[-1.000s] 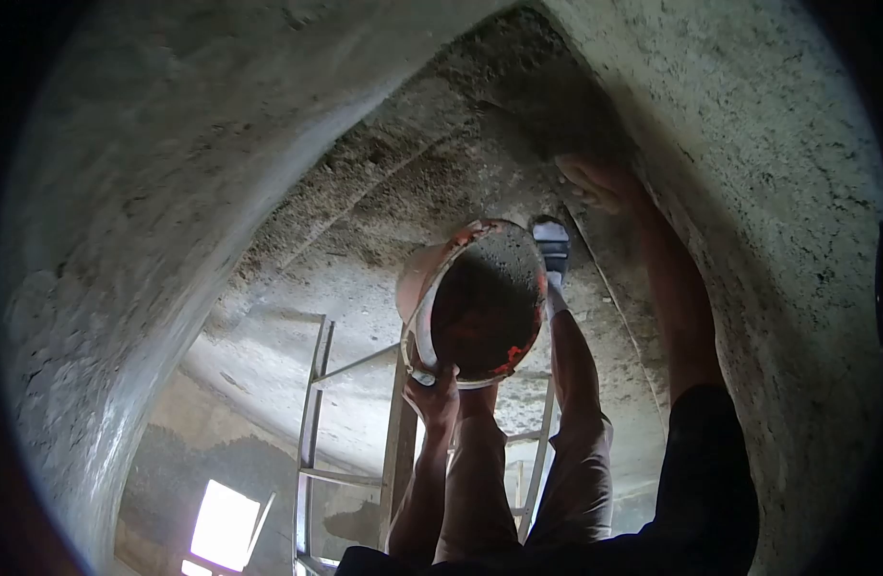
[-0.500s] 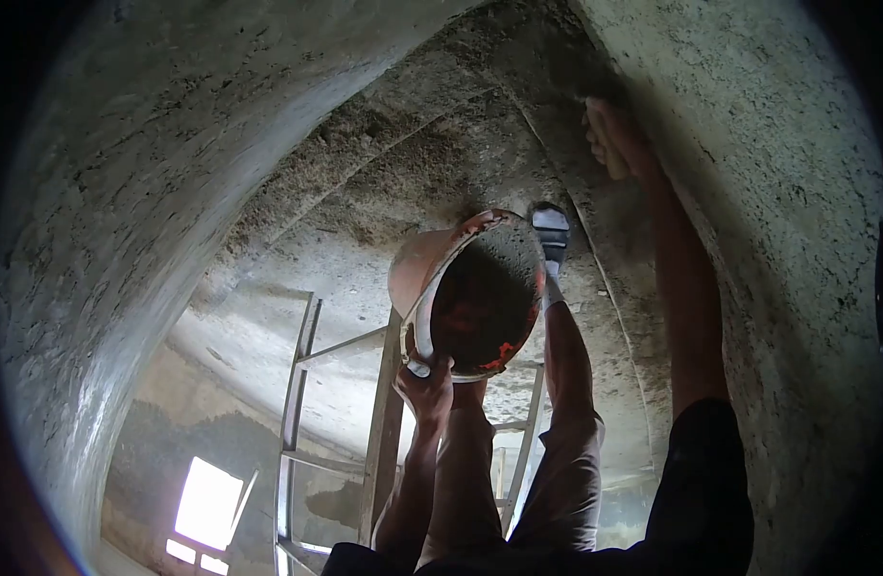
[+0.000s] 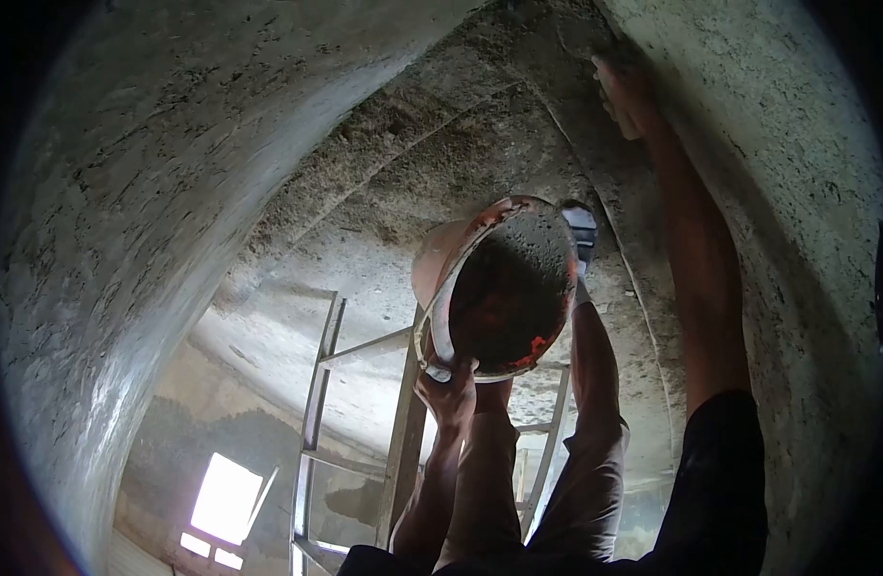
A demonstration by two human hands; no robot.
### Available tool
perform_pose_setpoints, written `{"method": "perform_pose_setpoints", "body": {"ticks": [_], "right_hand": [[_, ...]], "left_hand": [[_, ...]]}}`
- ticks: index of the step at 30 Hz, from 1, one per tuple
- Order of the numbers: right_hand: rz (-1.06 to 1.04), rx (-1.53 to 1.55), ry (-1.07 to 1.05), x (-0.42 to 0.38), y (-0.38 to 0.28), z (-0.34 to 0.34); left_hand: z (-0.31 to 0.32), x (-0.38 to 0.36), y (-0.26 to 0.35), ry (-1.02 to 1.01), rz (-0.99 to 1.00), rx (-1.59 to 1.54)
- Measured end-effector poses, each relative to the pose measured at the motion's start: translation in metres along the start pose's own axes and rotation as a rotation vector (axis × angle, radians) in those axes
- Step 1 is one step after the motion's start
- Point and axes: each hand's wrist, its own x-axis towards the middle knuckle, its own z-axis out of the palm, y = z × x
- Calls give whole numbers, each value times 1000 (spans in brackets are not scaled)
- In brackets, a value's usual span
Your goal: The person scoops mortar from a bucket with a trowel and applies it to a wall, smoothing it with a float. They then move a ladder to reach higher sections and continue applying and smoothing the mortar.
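Note:
My left hand (image 3: 449, 389) grips the rim of a reddish bucket (image 3: 441, 259), which is tilted so its mouth faces the camera. Grey wet material coats the inside of the bucket, and red patches show near its lower rim. At the upper right, my right hand (image 3: 629, 96) is up against the rough surface beside the curved wall (image 3: 749, 125). Its fingers are curled around something pale that I cannot make out.
A metal ladder (image 3: 312, 422) stands left of the bucket, with more rails behind my legs. My foot in a dark and white shoe (image 3: 581, 230) rests beyond the bucket. A bright window (image 3: 226, 497) is at lower left. Another curved wall (image 3: 173, 173) fills the left side.
My right hand has moved a little farther up along the wall corner. The bucket, my left hand, the legs and the ladder appear shifted slightly right in view.

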Motion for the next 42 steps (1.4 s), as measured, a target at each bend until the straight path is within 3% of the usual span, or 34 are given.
{"method": "perform_pose_setpoints", "body": {"ticks": [5,7,8,11,12,14,18,19,21,23,25,29,31,33,34,35,37,41,42], "right_hand": [[-176,-266,177,-21,7,14],[-95,101,104,-28,18,16],[-105,100,106,-34,24,17],[-428,-157,222,-73,37,15],[-586,-224,273,-97,38,10],[-659,-369,153,-162,40,-7],[-725,-637,-82,-317,16,-23],[-647,-888,-48,-346,11,-19],[-646,-926,-22,-407,-39,-11],[-566,-835,3,-450,-58,-3],[-559,-841,75,-485,-79,-7],[-676,-885,229,-544,-102,-24],[-596,-718,142,-575,-114,-34],[-682,-878,236,-571,-88,-37],[-463,-1040,144,-596,-114,-39],[-467,-1026,164,-610,-114,-36],[-1023,-734,465,-632,-113,-33],[-815,-844,364,-673,-142,-42],[-924,-795,402,-692,-159,-48]], "left_hand": [[-5,0,3,33,-81,52],[-7,3,8,80,-29,6],[-11,4,5,74,-39,47],[-20,8,1,76,-18,65],[-23,11,6,100,-49,19],[-35,9,28,151,-59,20],[-67,2,44,167,-59,-114],[-74,1,54,159,-52,-170],[-100,-14,70,146,-59,-224],[-125,-24,91,121,32,-111],[-144,-40,120,146,73,-196],[-201,-84,158,190,228,-213],[-233,-110,187,172,317,-99],[-251,-123,206,199,430,-185],[-266,-136,220,182,494,-185],[-278,-147,229,168,560,-183],[-303,-160,241,127,657,-211],[-351,-221,282,18,803,-188],[-360,-237,286,32,813,-236]]}}
